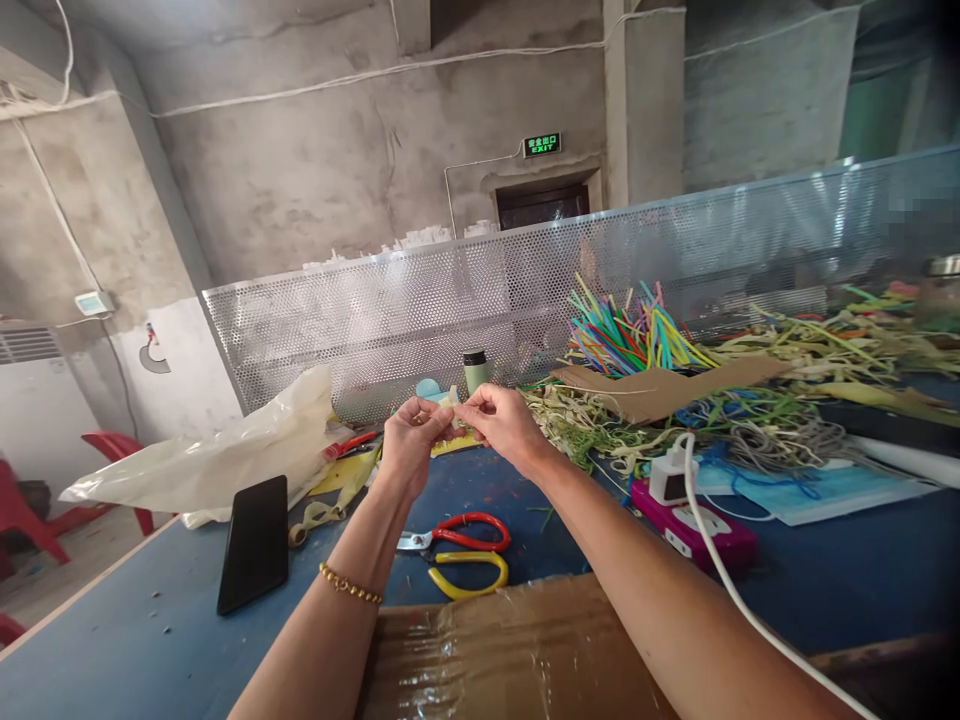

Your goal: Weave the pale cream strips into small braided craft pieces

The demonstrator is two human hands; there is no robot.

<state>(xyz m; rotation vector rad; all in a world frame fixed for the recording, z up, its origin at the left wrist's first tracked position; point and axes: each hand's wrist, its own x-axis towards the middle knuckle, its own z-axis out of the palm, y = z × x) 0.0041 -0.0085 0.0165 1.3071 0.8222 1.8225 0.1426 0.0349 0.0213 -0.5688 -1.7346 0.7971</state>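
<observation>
Over the middle of the blue table, my left hand (409, 440) and my right hand (504, 428) meet, fingers pinched. Between the fingertips is a small pale strip (454, 396), perhaps plant fibre; both hands grip it, though much of it is covered. Below them lies a pair of scissors (471, 535) with one red and one yellow handle, blades pointing left. A cardboard piece (510, 640) covered in clear tape sits nearest me, beneath my forearms. Just behind my hands stands a green bottle (475, 370) with a dark cap.
A black phone (255, 545) and a translucent plastic bag (217, 450) lie to the left. Colourful pipe cleaners (637, 330) and heaped fibre strips (592, 425) fill the back right. A magenta power strip (701, 525) carries a white charger and cable. A perforated metal screen (390, 320) borders the table.
</observation>
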